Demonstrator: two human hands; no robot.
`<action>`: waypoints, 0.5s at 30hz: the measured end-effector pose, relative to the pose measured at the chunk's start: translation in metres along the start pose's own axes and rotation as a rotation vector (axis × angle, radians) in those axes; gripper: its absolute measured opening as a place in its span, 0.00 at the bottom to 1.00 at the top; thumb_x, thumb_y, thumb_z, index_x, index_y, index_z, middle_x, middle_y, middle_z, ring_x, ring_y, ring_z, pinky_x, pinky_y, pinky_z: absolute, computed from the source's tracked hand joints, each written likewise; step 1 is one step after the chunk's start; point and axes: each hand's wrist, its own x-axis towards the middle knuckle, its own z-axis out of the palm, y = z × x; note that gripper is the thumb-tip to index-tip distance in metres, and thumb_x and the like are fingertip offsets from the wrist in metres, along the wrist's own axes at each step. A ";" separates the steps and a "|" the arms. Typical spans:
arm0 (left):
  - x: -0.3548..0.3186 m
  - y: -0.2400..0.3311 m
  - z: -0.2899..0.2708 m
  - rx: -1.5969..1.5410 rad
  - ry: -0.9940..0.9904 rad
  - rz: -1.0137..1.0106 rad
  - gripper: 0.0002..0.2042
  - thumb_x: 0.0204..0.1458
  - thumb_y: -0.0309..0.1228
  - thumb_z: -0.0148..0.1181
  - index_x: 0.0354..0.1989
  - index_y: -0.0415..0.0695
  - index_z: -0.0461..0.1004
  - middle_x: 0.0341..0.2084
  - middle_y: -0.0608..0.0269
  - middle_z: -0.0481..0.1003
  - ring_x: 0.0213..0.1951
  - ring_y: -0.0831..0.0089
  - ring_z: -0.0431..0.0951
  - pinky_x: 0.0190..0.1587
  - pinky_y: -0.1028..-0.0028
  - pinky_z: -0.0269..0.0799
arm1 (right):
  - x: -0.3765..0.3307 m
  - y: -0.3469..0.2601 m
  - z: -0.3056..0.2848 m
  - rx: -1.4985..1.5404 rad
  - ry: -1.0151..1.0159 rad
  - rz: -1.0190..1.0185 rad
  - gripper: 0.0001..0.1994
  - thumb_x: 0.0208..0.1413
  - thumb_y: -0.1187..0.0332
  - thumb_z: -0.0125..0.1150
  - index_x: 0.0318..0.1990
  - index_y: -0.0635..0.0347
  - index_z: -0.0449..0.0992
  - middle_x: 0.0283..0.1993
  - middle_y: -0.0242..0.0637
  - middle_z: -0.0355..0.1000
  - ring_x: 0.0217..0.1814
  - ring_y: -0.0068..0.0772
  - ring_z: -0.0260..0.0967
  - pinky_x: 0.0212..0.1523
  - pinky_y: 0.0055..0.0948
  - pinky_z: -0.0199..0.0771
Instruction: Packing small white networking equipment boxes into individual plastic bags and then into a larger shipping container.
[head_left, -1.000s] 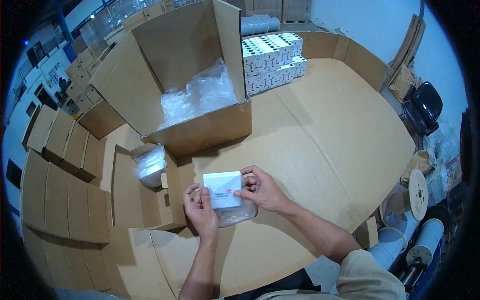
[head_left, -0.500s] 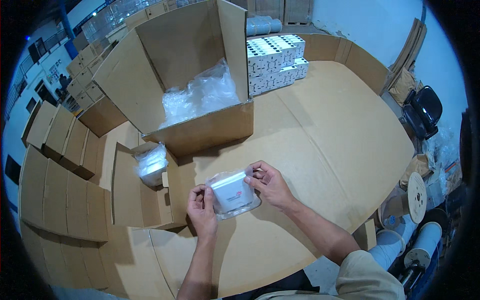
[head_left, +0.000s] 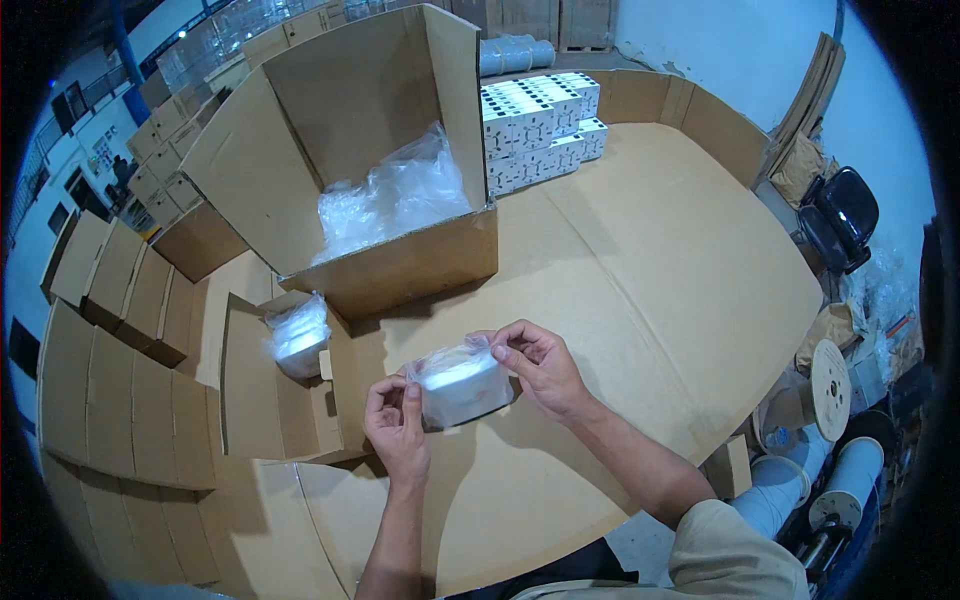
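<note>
Between my two hands, above the cardboard-covered table, is a small white box in a clear plastic bag [head_left: 465, 388]. My left hand [head_left: 397, 420] pinches the bag at its left upper corner. Opposite it, my right hand [head_left: 535, 365] grips the bag's upper right edge between thumb and fingers. The bag's top edge is gathered and crinkled between the hands, and the box hangs tilted below. Just left of my left hand stands an open small carton [head_left: 255, 400], with several bagged white items [head_left: 298, 338] inside.
A large open carton [head_left: 410, 265] full of clear plastic bags [head_left: 395, 195] stands behind. Stacked white patterned boxes [head_left: 535, 135] sit beyond it. Folded brown cartons [head_left: 120, 400] line the left side. Spools [head_left: 832, 390] and a black chair [head_left: 845, 220] are off the table's right edge.
The bagged box has tipped so its printed face no longer shows. My fingers have drawn the bag's upper edge together. My left hand has shifted slightly left.
</note>
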 end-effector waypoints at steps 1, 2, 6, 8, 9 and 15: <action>0.000 0.001 0.000 -0.009 -0.003 0.010 0.05 0.64 0.26 0.60 0.43 0.40 0.71 0.42 0.64 0.75 0.44 0.79 0.72 0.49 0.78 0.68 | 0.001 -0.004 0.000 -0.001 -0.001 -0.003 0.06 0.65 0.71 0.62 0.46 0.62 0.76 0.51 0.40 0.79 0.53 0.23 0.73 0.54 0.26 0.73; 0.001 0.002 0.000 -0.010 -0.003 0.012 0.05 0.64 0.26 0.60 0.43 0.40 0.71 0.42 0.64 0.75 0.44 0.79 0.72 0.49 0.78 0.68 | 0.002 -0.008 -0.001 -0.025 -0.040 -0.019 0.06 0.65 0.71 0.62 0.45 0.63 0.76 0.54 0.43 0.78 0.56 0.26 0.73 0.58 0.28 0.71; 0.001 -0.002 -0.002 -0.027 0.044 0.021 0.06 0.63 0.25 0.62 0.42 0.39 0.72 0.45 0.58 0.77 0.45 0.76 0.75 0.50 0.77 0.70 | 0.004 -0.016 -0.002 -0.440 -0.019 -0.208 0.04 0.63 0.73 0.63 0.42 0.65 0.78 0.58 0.46 0.76 0.60 0.31 0.72 0.62 0.32 0.70; 0.001 -0.004 -0.004 0.012 0.061 0.020 0.05 0.63 0.25 0.62 0.42 0.39 0.72 0.45 0.59 0.76 0.44 0.77 0.74 0.50 0.77 0.70 | 0.005 -0.017 -0.002 -0.369 -0.030 -0.184 0.04 0.63 0.74 0.63 0.41 0.65 0.79 0.58 0.46 0.75 0.60 0.31 0.72 0.62 0.33 0.70; 0.002 -0.004 -0.002 0.019 0.062 0.045 0.05 0.63 0.25 0.62 0.42 0.39 0.72 0.45 0.59 0.76 0.45 0.77 0.74 0.50 0.77 0.70 | 0.005 -0.018 -0.002 -0.299 -0.036 -0.160 0.03 0.63 0.74 0.63 0.40 0.65 0.79 0.59 0.46 0.75 0.60 0.32 0.72 0.62 0.34 0.71; 0.003 -0.011 -0.007 -0.005 0.073 0.036 0.05 0.62 0.25 0.62 0.42 0.39 0.72 0.46 0.59 0.76 0.47 0.76 0.75 0.52 0.76 0.70 | 0.005 -0.007 -0.003 -0.172 -0.103 -0.121 0.24 0.56 0.76 0.69 0.60 0.61 0.69 0.57 0.45 0.74 0.58 0.33 0.73 0.59 0.34 0.74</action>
